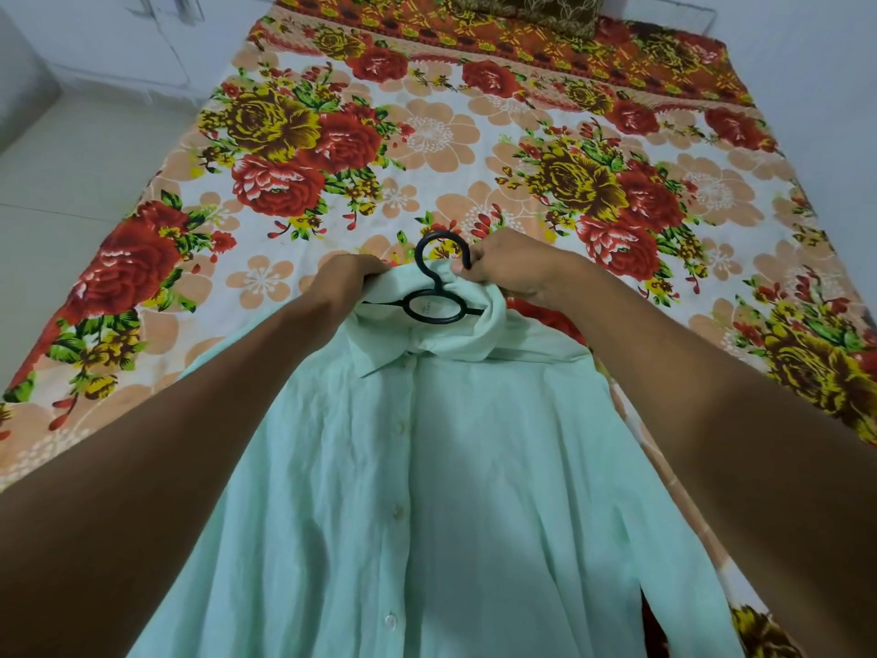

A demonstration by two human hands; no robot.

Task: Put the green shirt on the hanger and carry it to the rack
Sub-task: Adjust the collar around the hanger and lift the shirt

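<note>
- Left hand (349,277): closed on the left side of the collar of the green shirt (427,491), fingers curled into the fabric, just left of the hanger's hook.
- Right hand (510,270): clenched on the right side of the collar; fingertips bunch the cloth right beside the hook's tip. Whether they also touch the hook cannot be told.
- Both forearms reach forward from the lower corners of the view, one on each side of the shirt.
- Hanger (434,289): black; hook rises between the two hands above the collar. Below the hook an oval ring sits in the neck opening, with a short stretch of arm showing to each side before it goes under the fabric. The rest of the hanger is hidden inside the shirt.
- Green shirt: pale mint, buttoned placket facing up with white buttons along the centre, collar folded and rumpled at the top. The body spreads toward the camera, over the near edge of the bed (427,149).
- Bed: covered by a sheet printed with red, yellow and peach flowers.
- Pillow (531,11): dark patterned, at the far end of the bed.
- Surroundings: pale floor (71,182) to the left, white wall behind.
</note>
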